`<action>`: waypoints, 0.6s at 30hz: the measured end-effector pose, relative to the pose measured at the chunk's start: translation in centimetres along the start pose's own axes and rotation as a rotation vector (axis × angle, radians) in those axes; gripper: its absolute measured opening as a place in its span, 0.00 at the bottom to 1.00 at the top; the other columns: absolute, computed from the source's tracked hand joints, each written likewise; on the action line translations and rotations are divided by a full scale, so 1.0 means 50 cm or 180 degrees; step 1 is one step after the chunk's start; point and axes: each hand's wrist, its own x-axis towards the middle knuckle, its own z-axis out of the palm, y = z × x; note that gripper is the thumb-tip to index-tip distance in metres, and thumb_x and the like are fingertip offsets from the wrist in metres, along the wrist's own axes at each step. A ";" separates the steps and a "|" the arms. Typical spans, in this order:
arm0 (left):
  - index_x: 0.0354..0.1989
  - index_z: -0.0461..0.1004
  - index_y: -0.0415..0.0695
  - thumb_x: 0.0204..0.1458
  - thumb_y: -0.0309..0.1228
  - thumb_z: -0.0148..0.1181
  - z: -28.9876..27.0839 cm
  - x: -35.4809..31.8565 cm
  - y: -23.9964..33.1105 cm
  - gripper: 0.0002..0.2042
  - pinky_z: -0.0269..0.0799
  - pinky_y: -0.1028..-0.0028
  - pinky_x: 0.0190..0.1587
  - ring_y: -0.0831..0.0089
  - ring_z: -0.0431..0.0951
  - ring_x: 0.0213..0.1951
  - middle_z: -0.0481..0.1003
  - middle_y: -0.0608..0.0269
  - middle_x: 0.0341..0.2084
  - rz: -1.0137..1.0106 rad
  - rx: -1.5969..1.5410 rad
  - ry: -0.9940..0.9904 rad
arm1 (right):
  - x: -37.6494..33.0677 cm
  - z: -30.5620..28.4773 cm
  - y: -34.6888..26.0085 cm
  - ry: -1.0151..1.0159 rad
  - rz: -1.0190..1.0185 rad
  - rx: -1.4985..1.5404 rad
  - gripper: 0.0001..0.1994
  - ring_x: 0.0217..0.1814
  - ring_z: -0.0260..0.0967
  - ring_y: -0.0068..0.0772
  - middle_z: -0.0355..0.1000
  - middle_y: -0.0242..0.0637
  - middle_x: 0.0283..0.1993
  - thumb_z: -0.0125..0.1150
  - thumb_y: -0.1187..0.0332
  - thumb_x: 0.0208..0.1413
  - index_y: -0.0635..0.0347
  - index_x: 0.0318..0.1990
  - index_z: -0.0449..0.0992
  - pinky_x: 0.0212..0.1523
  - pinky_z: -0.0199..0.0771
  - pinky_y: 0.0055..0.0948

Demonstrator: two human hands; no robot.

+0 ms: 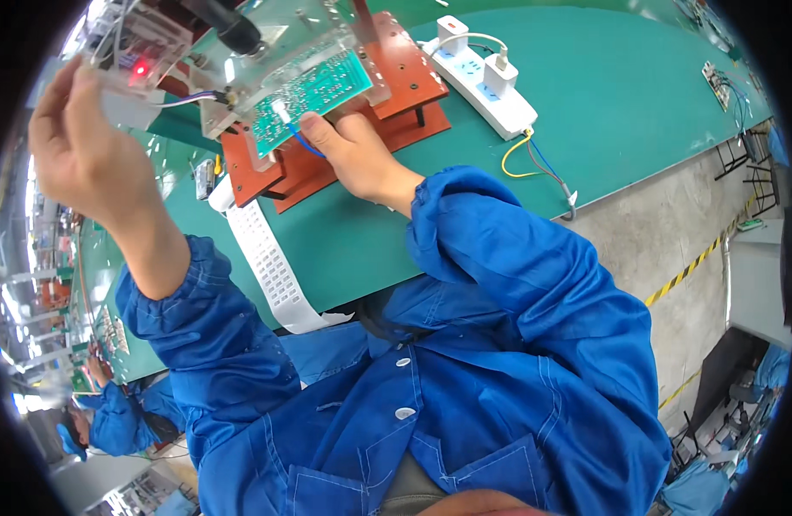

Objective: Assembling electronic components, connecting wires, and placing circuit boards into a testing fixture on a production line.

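Observation:
A green circuit board lies tilted in a clear-plastic and reddish-brown test fixture. My right hand is closed at the board's near edge, thumb on top and the other fingers partly hidden behind it. A blue wire with a white plug runs from the board to beside that thumb. To the left, my left hand is raised, its slightly blurred fingers loosely bent and apart. Its fingertips are at a clear box with a glowing red light; whether they touch it I cannot tell. Nothing shows in that hand.
A white power strip with plugged-in adapters lies on the green table, right of the fixture. A white label strip hangs toward the table's near edge. A black handle stands above the fixture. A co-worker in blue sits at far left.

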 end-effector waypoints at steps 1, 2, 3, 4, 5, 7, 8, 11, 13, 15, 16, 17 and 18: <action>0.39 0.78 0.30 0.54 0.26 0.61 0.009 0.001 0.000 0.10 0.73 0.81 0.38 0.75 0.79 0.34 0.80 0.55 0.34 -0.0027 -0.0035 -0.0039 | -0.001 -0.006 -0.002 0.0056 0.0018 -0.0008 0.27 0.50 0.63 0.24 0.73 0.34 0.49 0.46 0.48 0.70 0.66 0.55 0.73 0.56 0.63 0.29; 0.39 0.79 0.31 0.55 0.27 0.60 0.015 0.001 0.002 0.10 0.70 0.80 0.39 0.76 0.78 0.34 0.81 0.57 0.36 -0.0057 -0.0071 -0.0019 | 0.000 -0.007 -0.002 0.0073 -0.0164 -0.0051 0.26 0.51 0.63 0.24 0.73 0.34 0.50 0.46 0.48 0.70 0.66 0.56 0.73 0.57 0.63 0.29; 0.38 0.80 0.31 0.55 0.27 0.60 0.020 -0.002 0.000 0.10 0.68 0.80 0.40 0.77 0.76 0.35 0.81 0.59 0.38 -0.0085 -0.0100 0.0001 | 0.002 -0.005 -0.002 0.0086 -0.0345 -0.0093 0.26 0.52 0.64 0.25 0.73 0.35 0.51 0.45 0.49 0.70 0.67 0.56 0.72 0.58 0.62 0.29; 0.36 0.81 0.30 0.55 0.27 0.59 0.022 0.001 -0.014 0.10 0.70 0.79 0.39 0.76 0.78 0.36 0.81 0.58 0.38 0.0031 -0.0109 -0.0022 | 0.007 -0.003 0.000 0.0161 -0.0518 -0.0098 0.26 0.54 0.65 0.26 0.73 0.36 0.52 0.45 0.50 0.71 0.67 0.56 0.72 0.60 0.63 0.30; 0.36 0.81 0.30 0.55 0.27 0.59 0.022 0.003 -0.023 0.10 0.70 0.79 0.39 0.76 0.78 0.36 0.81 0.58 0.38 0.0017 -0.0129 -0.0054 | 0.005 -0.007 0.000 0.0200 -0.0508 -0.0098 0.26 0.54 0.65 0.26 0.73 0.36 0.52 0.45 0.50 0.71 0.67 0.56 0.72 0.60 0.63 0.30; 0.37 0.78 0.28 0.53 0.25 0.59 0.018 0.007 -0.035 0.10 0.76 0.79 0.37 0.72 0.81 0.32 0.81 0.52 0.32 0.0107 -0.0106 -0.0139 | 0.003 -0.010 -0.004 -0.0042 -0.0084 0.0157 0.26 0.53 0.67 0.29 0.73 0.37 0.52 0.46 0.50 0.70 0.68 0.55 0.72 0.58 0.64 0.32; 0.37 0.78 0.28 0.53 0.25 0.59 0.015 0.010 -0.043 0.10 0.76 0.79 0.37 0.72 0.81 0.32 0.81 0.52 0.32 0.0099 -0.0102 -0.0163 | 0.001 -0.004 -0.012 0.0001 0.0129 0.0181 0.24 0.52 0.69 0.32 0.75 0.41 0.50 0.47 0.52 0.70 0.67 0.54 0.72 0.57 0.65 0.35; 0.35 0.78 0.27 0.53 0.26 0.59 0.018 0.008 -0.050 0.10 0.76 0.79 0.36 0.72 0.81 0.30 0.81 0.51 0.31 0.0163 -0.0001 -0.0169 | 0.001 -0.006 -0.005 0.0270 -0.0296 -0.0778 0.22 0.48 0.70 0.35 0.76 0.45 0.48 0.48 0.54 0.69 0.67 0.53 0.73 0.55 0.67 0.36; 0.34 0.80 0.27 0.52 0.26 0.59 0.023 0.002 -0.042 0.10 0.76 0.79 0.35 0.72 0.80 0.29 0.81 0.52 0.29 0.0155 0.0058 -0.0111 | -0.006 -0.008 -0.005 0.0317 -0.0248 -0.0754 0.20 0.48 0.70 0.37 0.76 0.47 0.48 0.49 0.56 0.69 0.66 0.53 0.74 0.55 0.66 0.36; 0.33 0.80 0.28 0.52 0.26 0.60 -0.002 0.025 -0.074 0.10 0.75 0.78 0.35 0.72 0.80 0.29 0.81 0.52 0.29 0.0458 0.0236 -0.0301 | -0.007 -0.006 -0.007 0.0184 0.0005 -0.0672 0.21 0.51 0.70 0.54 0.74 0.52 0.50 0.51 0.54 0.68 0.66 0.53 0.73 0.55 0.67 0.42; 0.33 0.81 0.28 0.52 0.26 0.60 -0.004 0.032 -0.074 0.10 0.75 0.78 0.35 0.72 0.80 0.30 0.81 0.53 0.30 0.0760 0.0401 -0.0492 | -0.007 -0.007 -0.005 0.0178 0.0005 -0.0671 0.21 0.51 0.70 0.54 0.74 0.52 0.50 0.51 0.54 0.68 0.66 0.53 0.73 0.55 0.67 0.42; 0.33 0.81 0.28 0.52 0.26 0.60 -0.004 0.029 -0.075 0.10 0.75 0.78 0.35 0.72 0.80 0.30 0.81 0.53 0.30 0.0760 0.0409 -0.0487 | -0.006 -0.008 -0.002 0.0230 -0.0116 -0.0551 0.21 0.51 0.70 0.44 0.75 0.48 0.50 0.50 0.55 0.68 0.66 0.53 0.73 0.55 0.67 0.39; 0.33 0.81 0.28 0.52 0.26 0.60 -0.002 0.023 -0.074 0.10 0.74 0.78 0.35 0.72 0.80 0.30 0.81 0.53 0.29 0.0581 0.0378 -0.0351 | -0.005 -0.009 0.000 0.0280 -0.0236 -0.0431 0.21 0.51 0.70 0.35 0.76 0.43 0.49 0.50 0.55 0.69 0.65 0.54 0.74 0.56 0.67 0.36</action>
